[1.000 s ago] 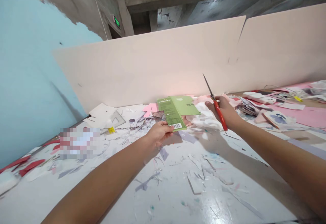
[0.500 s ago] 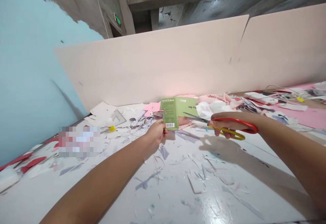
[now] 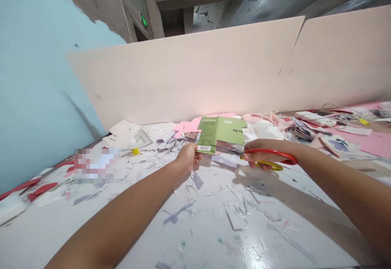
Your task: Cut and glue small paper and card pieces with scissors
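Observation:
My left hand (image 3: 187, 159) is closed on the near corner of a flattened green cardboard box (image 3: 220, 133) with a barcode, holding it above the white table (image 3: 214, 228). In my right hand (image 3: 262, 155) I grip red-and-yellow-handled scissors (image 3: 265, 157). Their blades point left and meet the lower edge of the green box, just right of the barcode.
Paper scraps litter the table. A tall beige board (image 3: 214, 69) stands along the far edge. White sheets and a clear set square (image 3: 139, 138) lie at the far left, pink sheets and printed cards (image 3: 337, 143) at the right. Red pieces (image 3: 39, 188) lie near the left edge.
My right hand swung the scissors from pointing up to level, then brought the blades left to the green box. My left hand kept hold of the box.

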